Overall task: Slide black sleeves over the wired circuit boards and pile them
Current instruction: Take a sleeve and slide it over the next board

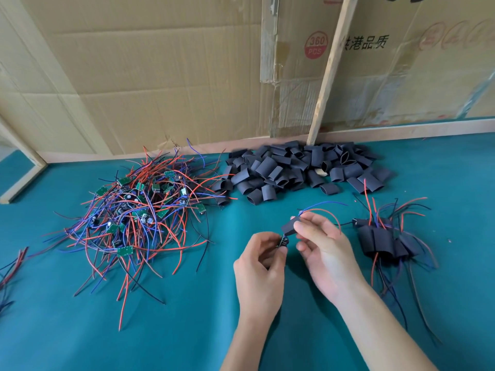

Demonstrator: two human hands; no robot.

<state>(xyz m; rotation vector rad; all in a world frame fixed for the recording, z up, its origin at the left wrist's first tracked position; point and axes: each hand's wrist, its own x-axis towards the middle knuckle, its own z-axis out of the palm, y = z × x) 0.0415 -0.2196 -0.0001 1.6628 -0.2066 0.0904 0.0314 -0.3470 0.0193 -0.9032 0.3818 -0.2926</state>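
Between both hands, right hand (318,236) pinches black sleeve (289,227); left hand (261,259) pinches circuit board (284,241) just below.

Bright, even daylight fills the view, with only soft, faint shadows under the hands (294,253) and the wire heap (139,210) on the bench (80,330). No harsh glare shows. The wide lens bends straight lines near the edges. Cardboard (160,62) at the top looks slightly soft; the centre is sharp.
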